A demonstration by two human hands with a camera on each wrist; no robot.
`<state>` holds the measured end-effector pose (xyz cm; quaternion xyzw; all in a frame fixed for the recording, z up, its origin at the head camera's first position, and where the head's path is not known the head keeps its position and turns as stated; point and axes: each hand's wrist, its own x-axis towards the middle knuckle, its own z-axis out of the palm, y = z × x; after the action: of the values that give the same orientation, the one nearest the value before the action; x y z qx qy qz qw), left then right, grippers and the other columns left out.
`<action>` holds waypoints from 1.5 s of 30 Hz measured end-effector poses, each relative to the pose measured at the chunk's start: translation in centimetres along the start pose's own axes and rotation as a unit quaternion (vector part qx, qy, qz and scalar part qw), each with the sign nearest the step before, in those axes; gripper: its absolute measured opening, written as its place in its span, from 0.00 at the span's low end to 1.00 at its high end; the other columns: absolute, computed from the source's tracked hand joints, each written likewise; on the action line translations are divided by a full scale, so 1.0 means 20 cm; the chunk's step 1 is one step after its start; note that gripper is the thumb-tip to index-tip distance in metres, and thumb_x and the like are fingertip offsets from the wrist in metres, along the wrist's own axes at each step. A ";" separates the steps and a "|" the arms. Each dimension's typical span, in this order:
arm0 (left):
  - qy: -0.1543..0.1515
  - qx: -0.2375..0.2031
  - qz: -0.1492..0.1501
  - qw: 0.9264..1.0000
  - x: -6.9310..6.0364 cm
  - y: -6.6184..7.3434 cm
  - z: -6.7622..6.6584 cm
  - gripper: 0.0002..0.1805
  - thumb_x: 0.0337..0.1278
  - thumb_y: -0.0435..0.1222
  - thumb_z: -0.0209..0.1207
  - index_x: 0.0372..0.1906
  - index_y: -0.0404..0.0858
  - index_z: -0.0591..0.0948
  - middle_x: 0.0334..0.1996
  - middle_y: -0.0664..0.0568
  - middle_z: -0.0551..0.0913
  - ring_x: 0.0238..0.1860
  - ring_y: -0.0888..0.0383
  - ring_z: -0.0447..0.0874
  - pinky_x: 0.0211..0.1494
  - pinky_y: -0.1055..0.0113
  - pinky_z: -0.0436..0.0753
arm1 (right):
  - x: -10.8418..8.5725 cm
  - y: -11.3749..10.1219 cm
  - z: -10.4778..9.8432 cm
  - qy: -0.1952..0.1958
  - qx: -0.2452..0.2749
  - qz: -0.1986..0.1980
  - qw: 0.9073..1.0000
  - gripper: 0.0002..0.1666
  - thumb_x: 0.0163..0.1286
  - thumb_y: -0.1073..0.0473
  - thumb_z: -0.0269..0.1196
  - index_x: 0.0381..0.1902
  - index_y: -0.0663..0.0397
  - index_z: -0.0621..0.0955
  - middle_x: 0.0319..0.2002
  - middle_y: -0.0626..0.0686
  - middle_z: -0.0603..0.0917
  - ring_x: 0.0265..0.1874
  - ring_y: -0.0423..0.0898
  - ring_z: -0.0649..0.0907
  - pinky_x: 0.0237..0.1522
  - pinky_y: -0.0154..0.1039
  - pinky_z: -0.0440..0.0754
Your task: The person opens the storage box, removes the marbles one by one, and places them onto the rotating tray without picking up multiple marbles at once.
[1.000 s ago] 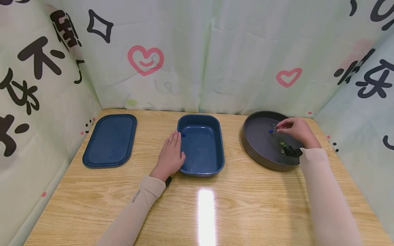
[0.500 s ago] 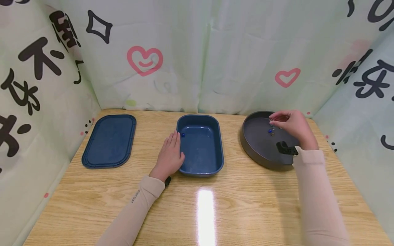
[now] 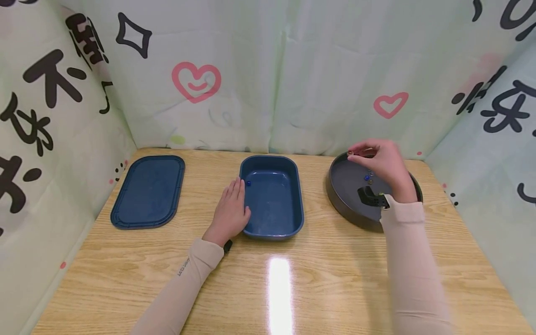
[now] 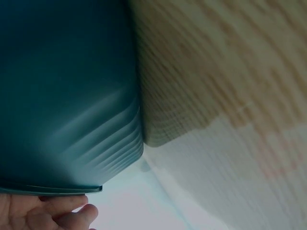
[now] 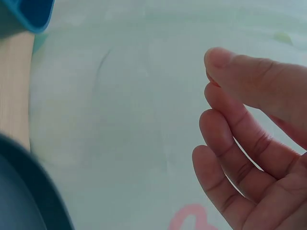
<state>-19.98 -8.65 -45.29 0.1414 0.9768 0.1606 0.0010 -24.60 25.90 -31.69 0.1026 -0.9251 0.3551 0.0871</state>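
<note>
My left hand (image 3: 228, 214) lies with straight fingers along the left rim of a blue rectangular container (image 3: 274, 235). In the left wrist view, its fingertips (image 4: 67, 206) touch the rim of the container (image 4: 72, 120). A small blue marble (image 3: 249, 183) sits inside, near the left wall. Above the back of a round dark pan (image 3: 346, 204), my right hand (image 3: 383, 160) pinches a small marble (image 3: 350, 153) between thumb and forefinger; the right wrist view shows only a reddish sliver of it. Several marbles, one of them blue (image 3: 367, 177), lie in the pan, partly hidden by the hand.
A flat blue lid (image 3: 148, 193) lies on the wooden table (image 3: 326, 279) at the left. Printed fabric (image 3: 251, 93) hangs behind the table and along both sides. Bare tabletop separates the container from the pan.
My right hand has risen from the pan's floor and moved left and back, carrying the pinched marble. My left hand stays at the container's rim.
</note>
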 end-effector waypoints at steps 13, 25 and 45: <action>0.004 -0.001 0.001 1.000 0.00 0.00 -0.01 0.38 0.64 0.41 0.49 0.72 0.29 0.49 0.75 0.40 0.46 0.75 0.45 0.45 0.76 0.52 0.49 | 0.08 -0.14 0.16 -0.029 0.063 -0.040 0.997 0.14 0.59 0.59 0.67 0.42 0.60 0.85 0.38 0.54 0.87 0.32 0.30 0.81 0.36 0.25 0.78; -0.001 0.002 0.000 1.000 0.00 -0.01 0.01 0.38 0.64 0.41 0.48 0.73 0.29 0.49 0.75 0.40 0.46 0.76 0.45 0.45 0.77 0.52 0.49 | 0.15 -0.24 0.36 -0.062 0.099 -0.070 0.991 0.12 0.60 0.62 0.66 0.41 0.63 0.85 0.40 0.61 0.86 0.37 0.44 0.82 0.45 0.35 0.79; 0.009 -0.004 0.007 1.000 0.00 0.00 0.00 0.37 0.64 0.41 0.48 0.72 0.28 0.51 0.74 0.38 0.48 0.75 0.43 0.47 0.76 0.51 0.50 | 0.22 -0.37 0.61 -0.117 0.150 -0.077 0.979 0.11 0.59 0.64 0.66 0.40 0.62 0.85 0.39 0.61 0.86 0.39 0.51 0.83 0.45 0.42 0.83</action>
<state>-20.00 -8.69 -45.28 0.1463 0.9752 0.1656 -0.0083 -28.10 11.78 -34.86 0.2260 -0.8543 0.4680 -0.0110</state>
